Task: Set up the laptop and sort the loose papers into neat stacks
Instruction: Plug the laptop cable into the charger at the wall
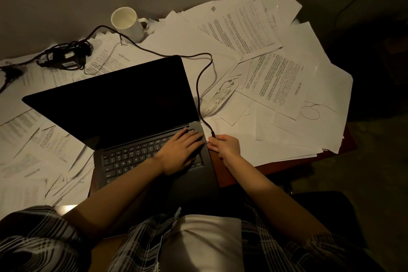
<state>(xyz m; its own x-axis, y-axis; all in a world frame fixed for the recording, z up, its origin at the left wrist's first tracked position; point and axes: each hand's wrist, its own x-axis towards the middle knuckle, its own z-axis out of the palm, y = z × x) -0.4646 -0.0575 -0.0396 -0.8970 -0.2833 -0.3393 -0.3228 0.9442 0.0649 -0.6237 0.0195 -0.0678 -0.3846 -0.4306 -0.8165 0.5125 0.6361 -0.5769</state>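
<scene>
The matte black laptop lay open under the flat, relaxed left hand, screen tilted away, while the right hand pinched the cable plug beside smooth scattered papers.

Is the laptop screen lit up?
No, the laptop screen is black while the right hand holds the cable plug beside it.

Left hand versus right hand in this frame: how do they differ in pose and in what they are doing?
The left hand lies flat, fingers straight, on the right end of the laptop keyboard; the right hand is curled, pinching the charger cable plug beside the laptop's right edge. The left hand rests on the laptop; the right hand sits over the loose papers. Both sit close together by the laptop's right side.
</scene>
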